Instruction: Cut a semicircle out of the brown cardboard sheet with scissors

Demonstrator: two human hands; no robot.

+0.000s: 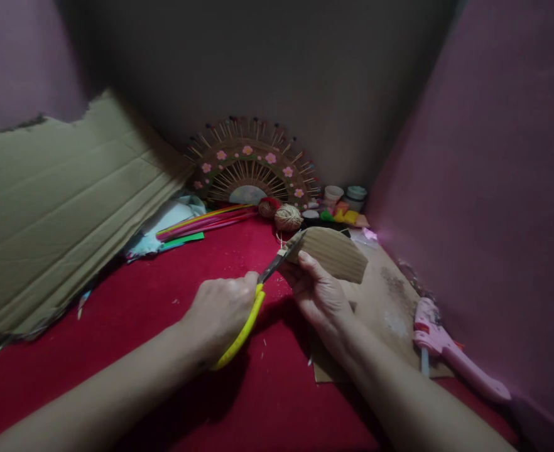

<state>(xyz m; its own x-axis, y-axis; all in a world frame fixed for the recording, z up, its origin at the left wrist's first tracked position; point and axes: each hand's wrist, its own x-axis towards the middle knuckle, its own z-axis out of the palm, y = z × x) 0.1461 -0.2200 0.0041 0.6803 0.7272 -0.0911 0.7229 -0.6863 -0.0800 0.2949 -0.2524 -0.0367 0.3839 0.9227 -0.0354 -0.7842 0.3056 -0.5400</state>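
Observation:
My left hand [223,314] is closed round the yellow handle of a pair of scissors [240,336], whose blades point up and to the right. The blades lie across the left end of a brown corrugated cardboard piece [334,252] with a curved top edge. My right hand [317,292] pinches that cardboard near its lower left side, thumb on the near face; the other fingers are partly hidden behind it. A small pale bit of cardboard [282,252] shows beside the blades.
A flat cardboard sheet [375,301] lies on the red cloth [173,370], with a pink glue gun [446,345] at right. Behind are yarn balls [288,217], a flowered stick fan [247,150], coloured strips [206,223] and small tubs [355,196]. Large cardboard [60,213] leans left.

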